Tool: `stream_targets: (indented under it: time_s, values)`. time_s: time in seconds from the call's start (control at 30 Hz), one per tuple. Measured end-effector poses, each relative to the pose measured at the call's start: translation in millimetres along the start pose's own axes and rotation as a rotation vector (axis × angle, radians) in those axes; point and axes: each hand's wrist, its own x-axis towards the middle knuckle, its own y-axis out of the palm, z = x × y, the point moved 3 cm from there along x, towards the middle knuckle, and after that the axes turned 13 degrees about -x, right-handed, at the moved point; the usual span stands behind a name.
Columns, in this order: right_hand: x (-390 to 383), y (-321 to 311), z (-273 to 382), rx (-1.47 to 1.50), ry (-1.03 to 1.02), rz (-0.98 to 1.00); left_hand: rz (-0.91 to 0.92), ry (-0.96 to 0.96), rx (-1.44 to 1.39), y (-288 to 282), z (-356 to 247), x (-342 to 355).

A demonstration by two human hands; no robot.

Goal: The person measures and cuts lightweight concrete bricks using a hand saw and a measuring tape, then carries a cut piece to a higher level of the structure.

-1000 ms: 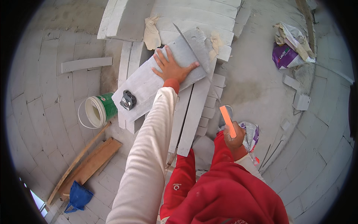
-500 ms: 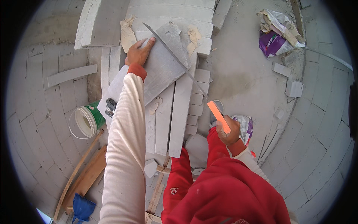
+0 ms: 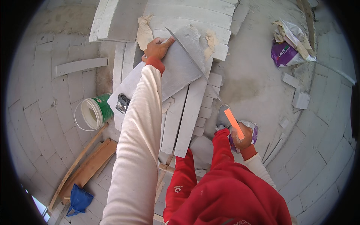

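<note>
The person's right hand [image 3: 243,138] has its grip closed around the orange handle [image 3: 234,123] of a handsaw [image 3: 192,60], set low and near on the right, apparently so that the blade can slant across the far end of the grey concrete block [image 3: 172,73]. Whether the teeth have bitten in cannot be told.

The left hand [image 3: 156,48] bears on the block's far left edge, thumb close beside the blade, probably to steady block and saw; its fingers are partly hidden, so whether that grip pinches cannot be told.

The block lies slantwise over long pale blocks [image 3: 195,112], which seem to serve as a raised support. A black object [image 3: 122,103] rests at its near left end, beside a green bucket [image 3: 95,113].
</note>
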Motion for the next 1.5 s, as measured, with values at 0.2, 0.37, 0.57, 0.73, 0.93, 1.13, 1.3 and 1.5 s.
stream_targets:
  time_s: [0.2,0.37,0.57,0.73,0.93,1.13,1.3,1.5]
  values:
    - [23.3,2.8,14.2,0.003,0.014,-0.023,-0.058,-0.012,0.050,2.1,-27.0,-22.3]
    - [13.9,-2.2,16.5,-0.060,-0.002,-0.017,-0.063,-0.035,0.054,-2.6,-21.7,-22.7]
    - [29.5,-11.1,16.1,-0.014,0.005,0.031,-0.074,-0.018,0.054,-0.4,-25.3,-20.4]
    - [23.1,-18.2,16.1,0.005,0.000,0.048,-0.046,-0.022,0.009,0.9,-16.7,-12.8]
    - [42.8,-11.0,27.1,-0.006,0.035,0.055,-0.072,-0.023,0.020,2.7,-22.6,-21.3]
    - [22.1,-17.9,37.3,-0.015,-0.012,0.022,-0.057,-0.035,0.043,-0.2,-22.0,-19.4]
    - [46.7,-16.6,53.0,-0.018,0.027,0.036,-0.094,-0.016,0.066,2.7,-27.7,-21.9]
    - [46.4,-25.7,58.4,-0.015,0.061,0.061,-0.053,-0.029,0.037,-2.1,-18.2,-19.5]
